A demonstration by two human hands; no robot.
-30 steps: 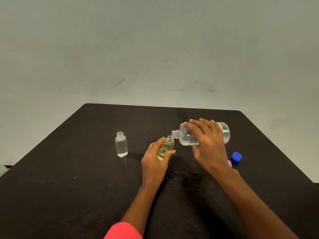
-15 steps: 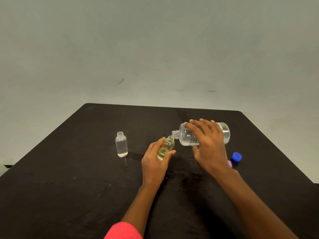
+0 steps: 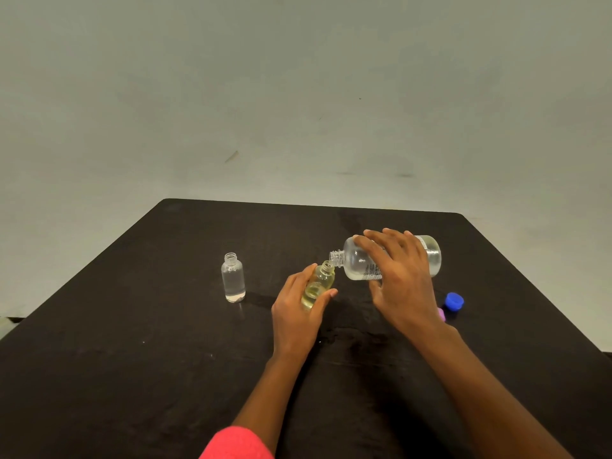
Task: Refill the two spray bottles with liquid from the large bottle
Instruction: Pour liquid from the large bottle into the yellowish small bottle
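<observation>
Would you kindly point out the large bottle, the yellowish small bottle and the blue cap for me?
large bottle (image 3: 356,261), head view, on its clear shoulder beside the neck.
yellowish small bottle (image 3: 324,280), head view, on its upper body below the neck.
blue cap (image 3: 454,300), head view, on its top.

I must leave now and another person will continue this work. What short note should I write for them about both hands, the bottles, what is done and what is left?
Left hand: grips the small yellowish bottle, tilted, uncapped.
Right hand: grips the large bottle, tipped almost flat, its mouth right at the yellowish bottle's neck.
Clear small bottle: upright on the table, left of both hands, uncapped, only a little liquid at its bottom.
Blue cap: on the table, right of the right hand.
Done: first refill appears under way.
Left: finish it, then refill the clear bottle.
</observation>
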